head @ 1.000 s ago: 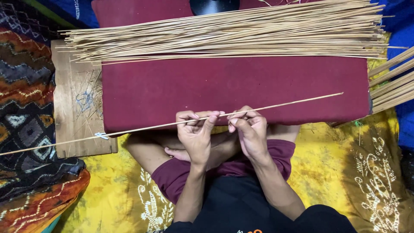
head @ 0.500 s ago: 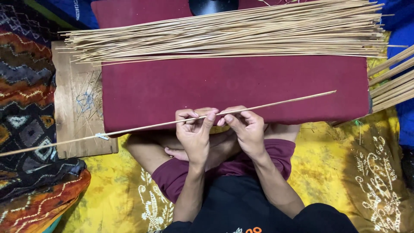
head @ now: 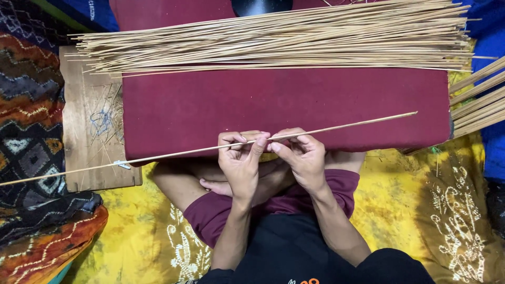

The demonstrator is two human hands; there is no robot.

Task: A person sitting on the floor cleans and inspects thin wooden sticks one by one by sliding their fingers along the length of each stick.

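A long thin tan stick (head: 347,124) runs slantwise from the far left edge up to the right, across the front of a dark red cushion (head: 284,105). My left hand (head: 241,163) and my right hand (head: 302,158) pinch it side by side near its middle, fingertips almost touching. A small pale tie (head: 122,164) sits on the stick at its left part. Behind my hands a thick pile of like sticks (head: 279,39) lies across the cushion's far side.
A wooden board (head: 89,152) with loose fibres lies left of the cushion. More sticks (head: 478,105) poke in from the right edge. Yellow patterned cloth (head: 421,210) covers the floor; patterned fabric (head: 31,131) lies at left. A dark round object (head: 261,6) is at top.
The stick has slid a little to the right and its left end has risen slightly. My fingers have shifted their pinch along it, staying close together.
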